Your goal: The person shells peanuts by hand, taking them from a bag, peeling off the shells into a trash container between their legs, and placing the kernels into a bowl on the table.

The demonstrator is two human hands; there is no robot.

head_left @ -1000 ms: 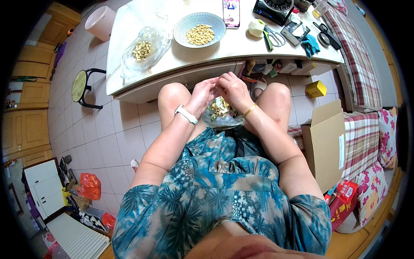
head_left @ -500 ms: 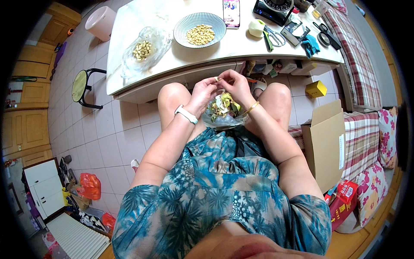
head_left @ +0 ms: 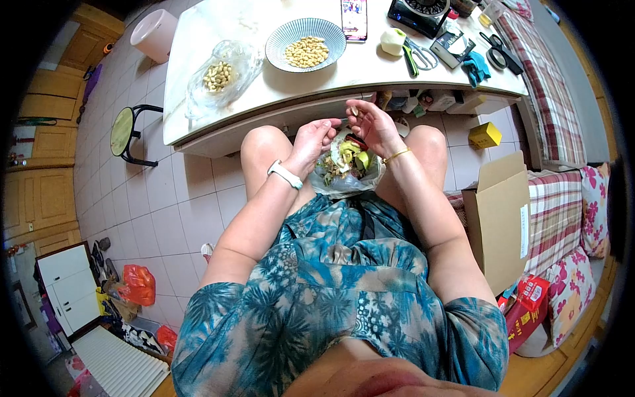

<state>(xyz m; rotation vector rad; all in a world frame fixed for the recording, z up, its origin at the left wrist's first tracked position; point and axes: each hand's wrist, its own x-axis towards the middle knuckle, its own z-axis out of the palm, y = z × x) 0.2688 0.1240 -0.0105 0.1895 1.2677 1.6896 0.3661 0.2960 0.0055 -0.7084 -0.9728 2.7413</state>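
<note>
Above the waste bag, my left hand (head_left: 313,141) has thumb and forefinger pinched together; whatever they hold is too small to make out. Just to its right, my right hand (head_left: 376,131) is turned partly palm-up with curled fingers around a small brownish piece (head_left: 355,112), maybe a nut or shell. Between my knees, the plastic bag (head_left: 372,178) holds fruit peels and other scraps (head_left: 347,159). On the table, a striped bowl (head_left: 278,49) contains pale nuts or seeds (head_left: 306,52). Left of it, an open clear plastic bag (head_left: 235,63) holds more of them (head_left: 217,77).
Along the white table (head_left: 264,92) lie a phone (head_left: 354,20), a peeled pale fruit (head_left: 392,41), scissors (head_left: 425,58), a blue cloth (head_left: 475,69) and a small black fan (head_left: 423,13). A cardboard box (head_left: 496,218) stands at my right; a stool (head_left: 123,132) is at the left.
My hands were together, fingertips touching over the bag. Now they are apart: my right hand has turned palm-up and moved right, and the left has dropped slightly.
</note>
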